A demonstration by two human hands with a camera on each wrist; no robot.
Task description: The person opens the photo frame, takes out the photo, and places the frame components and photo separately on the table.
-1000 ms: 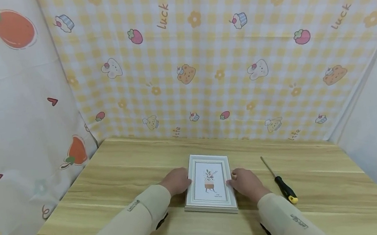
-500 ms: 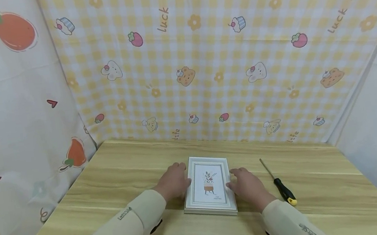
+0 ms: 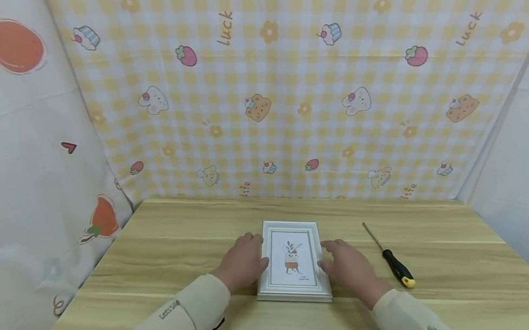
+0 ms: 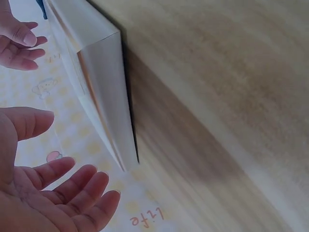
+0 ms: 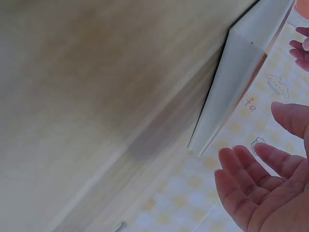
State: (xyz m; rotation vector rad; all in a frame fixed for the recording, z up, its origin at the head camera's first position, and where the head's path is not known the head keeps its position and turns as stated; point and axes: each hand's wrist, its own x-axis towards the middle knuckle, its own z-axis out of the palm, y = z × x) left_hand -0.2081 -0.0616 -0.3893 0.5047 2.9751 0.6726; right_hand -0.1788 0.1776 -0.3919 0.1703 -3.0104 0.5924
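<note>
A white picture frame [image 3: 294, 294] lies face up on the wooden table, its print [image 3: 291, 262] showing a plant in an orange pot on legs. My left hand [image 3: 241, 262] is beside the frame's left edge with fingers loosely spread. On the opposite side, my right hand [image 3: 350, 267] is relaxed by the right edge, thumb near the border. Both wrist views show the frame's pale side wall [image 4: 108, 82] standing apart from the left palm [image 4: 53, 198] and from the right palm [image 5: 270, 193]. Neither hand grips anything.
A screwdriver [image 3: 396, 267] with a black and yellow handle lies right of the right hand. Behind the wooden table [image 3: 179, 229] hangs a yellow checked cloth [image 3: 216, 89]. White cloth walls [image 3: 40, 174] close off the left and right sides.
Both hands have loosened from the frame's sides, their fingers straightening and spreading. The left hand has drawn slightly left and the right forearm slightly right. The frame stays in place on the table.
</note>
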